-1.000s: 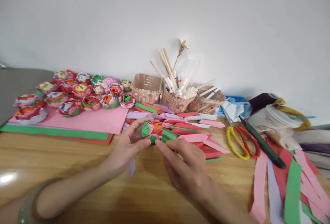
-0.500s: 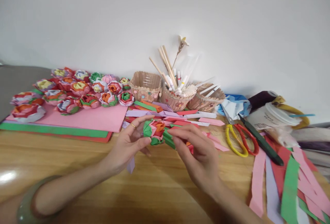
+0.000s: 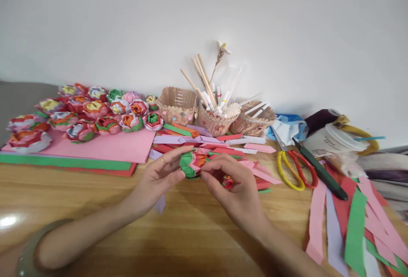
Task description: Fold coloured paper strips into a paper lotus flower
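My left hand (image 3: 162,179), a ring on one finger, holds a small folded paper flower (image 3: 191,165) between thumb and fingers. Green petals cover its left side, with pink and orange layers showing inside. At the flower's right edge, the thumb and fingertips of my right hand (image 3: 234,181) are pinched together; what lies between them is too small to make out. Behind both hands lies a pile of folded paper strips (image 3: 204,140) in several colours. A bit of red folded paper (image 3: 227,182) shows just under my right fingers.
Finished paper flowers (image 3: 95,109) stand on stacked coloured sheets (image 3: 134,144) at the left. Decorated baskets (image 3: 177,111) with sticks and markers are by the wall. Scissors (image 3: 296,171), a dark green cutter (image 3: 325,175), a white tub (image 3: 334,141) and long paper strips (image 3: 355,230) occupy the right.
The green strip seen between my right fingers and the flower no longer sticks out there. My right hand has moved left, up against the flower, and the view has shifted slightly.
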Available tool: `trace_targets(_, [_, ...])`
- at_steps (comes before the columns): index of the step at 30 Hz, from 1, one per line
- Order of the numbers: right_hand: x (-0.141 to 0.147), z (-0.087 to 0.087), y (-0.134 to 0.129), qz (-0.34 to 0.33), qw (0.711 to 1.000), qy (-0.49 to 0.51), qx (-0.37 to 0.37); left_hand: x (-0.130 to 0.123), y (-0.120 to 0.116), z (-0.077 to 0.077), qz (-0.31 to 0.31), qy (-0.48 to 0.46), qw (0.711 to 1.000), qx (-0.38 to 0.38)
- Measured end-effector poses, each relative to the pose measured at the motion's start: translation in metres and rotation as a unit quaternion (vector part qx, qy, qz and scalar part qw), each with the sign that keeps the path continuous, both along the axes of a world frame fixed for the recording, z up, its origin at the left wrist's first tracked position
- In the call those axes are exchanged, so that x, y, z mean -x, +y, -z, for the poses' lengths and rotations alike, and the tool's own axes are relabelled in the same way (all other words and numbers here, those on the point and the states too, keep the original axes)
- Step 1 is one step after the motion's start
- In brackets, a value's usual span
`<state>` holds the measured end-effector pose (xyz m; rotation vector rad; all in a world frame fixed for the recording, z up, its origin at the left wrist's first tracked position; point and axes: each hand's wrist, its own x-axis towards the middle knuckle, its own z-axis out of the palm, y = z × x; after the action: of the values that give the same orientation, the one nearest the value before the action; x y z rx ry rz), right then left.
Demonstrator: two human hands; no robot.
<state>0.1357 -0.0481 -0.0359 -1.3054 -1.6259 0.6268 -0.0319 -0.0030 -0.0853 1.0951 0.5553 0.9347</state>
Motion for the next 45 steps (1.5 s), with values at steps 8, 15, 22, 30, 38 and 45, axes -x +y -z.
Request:
trace_targets(8, [0.000,-0.002,0.002,-0.028,0.999,0.017,-0.001,-0.001,-0.001,-0.006,-0.018,0.007,1.000,-0.012])
trace_targets(15, [-0.004,-0.004,0.005,-0.067,0.991,0.069,0.093,0.000,-0.001,-0.007,-0.034,0.046,0.998,-0.024])
trace_targets(22, [-0.005,-0.006,0.005,-0.071,0.995,0.014,0.065,0.003,-0.002,-0.011,0.002,0.081,0.996,-0.045])
trace_targets(30, [-0.001,0.003,0.000,-0.013,0.988,-0.141,-0.063,0.000,-0.003,-0.014,-0.019,0.083,0.996,-0.024])
trace_targets(38, [0.002,0.010,-0.002,0.028,0.963,-0.229,-0.140,-0.001,-0.003,-0.012,-0.054,0.089,0.994,-0.022])
trace_targets(45, [-0.005,0.002,0.003,-0.042,0.999,-0.009,0.016,-0.002,-0.003,-0.013,-0.068,0.071,0.995,-0.003])
